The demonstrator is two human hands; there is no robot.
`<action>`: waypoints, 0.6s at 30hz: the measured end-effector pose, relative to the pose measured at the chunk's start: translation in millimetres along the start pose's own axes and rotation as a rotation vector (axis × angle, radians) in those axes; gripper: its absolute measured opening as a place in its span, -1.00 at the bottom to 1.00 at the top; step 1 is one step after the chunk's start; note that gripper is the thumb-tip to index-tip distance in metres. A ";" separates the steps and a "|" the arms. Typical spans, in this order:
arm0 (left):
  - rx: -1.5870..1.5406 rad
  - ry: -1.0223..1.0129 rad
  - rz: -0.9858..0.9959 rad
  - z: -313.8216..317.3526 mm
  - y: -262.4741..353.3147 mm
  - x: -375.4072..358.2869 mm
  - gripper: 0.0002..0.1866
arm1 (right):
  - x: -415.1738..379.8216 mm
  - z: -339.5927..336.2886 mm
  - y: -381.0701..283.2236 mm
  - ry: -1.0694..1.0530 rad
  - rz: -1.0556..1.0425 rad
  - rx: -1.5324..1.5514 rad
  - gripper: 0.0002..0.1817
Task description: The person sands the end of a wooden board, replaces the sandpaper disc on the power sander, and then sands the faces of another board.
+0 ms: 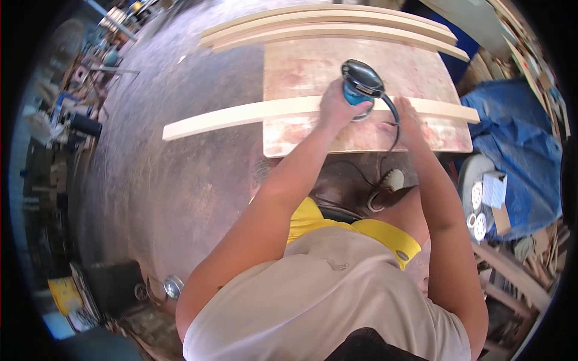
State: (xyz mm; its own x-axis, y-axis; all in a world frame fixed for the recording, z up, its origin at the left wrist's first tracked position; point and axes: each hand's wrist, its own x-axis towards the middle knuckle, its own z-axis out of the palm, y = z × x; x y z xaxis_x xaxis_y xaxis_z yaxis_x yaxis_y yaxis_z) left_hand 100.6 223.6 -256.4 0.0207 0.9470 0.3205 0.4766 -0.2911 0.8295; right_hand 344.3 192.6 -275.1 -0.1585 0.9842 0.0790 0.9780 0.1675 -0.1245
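Note:
My left hand (pixel 338 109) is wrapped round a power sander (pixel 363 78) with a black top and a teal body. The sander sits over a long pale wooden strip (pixel 241 113), which lies across a worktable (pixel 301 135) and juts well past its left edge. A dark cord (pixel 396 123) runs from the sander down the near side of the table. Just right of the sander, my right hand (pixel 408 119) grips the same strip, fingers over its top and thumb on the near side. The sander's underside is hidden.
Several more wooden strips (pixel 337 23) lie along the table's far edge. At the right are a blue tarp (pixel 512 150) and a grey stool (pixel 472 171) bearing sanding discs (pixel 479 225) and a small box (pixel 495 189). My shoe (pixel 391 182) is under the table.

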 end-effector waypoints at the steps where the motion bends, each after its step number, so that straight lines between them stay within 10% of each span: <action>1: 0.002 0.022 0.002 -3.6 -1.2 -2.5 -0.06 | 0.3 0.4 -1.3 -0.003 -0.031 0.006 0.18; 18: 0.061 0.172 -0.143 -119.4 -58.0 -17.8 -0.08 | 63.7 -26.0 -9.5 0.087 0.134 -0.130 -0.40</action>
State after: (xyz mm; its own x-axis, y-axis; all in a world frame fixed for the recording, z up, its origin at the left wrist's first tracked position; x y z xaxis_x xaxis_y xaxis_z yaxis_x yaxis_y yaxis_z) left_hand -32.3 207.4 -255.6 -0.1983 0.9396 0.2790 0.5165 -0.1418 0.8445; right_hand 328.5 252.2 -243.1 -0.0195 0.9876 0.1561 0.9997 0.0214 -0.0109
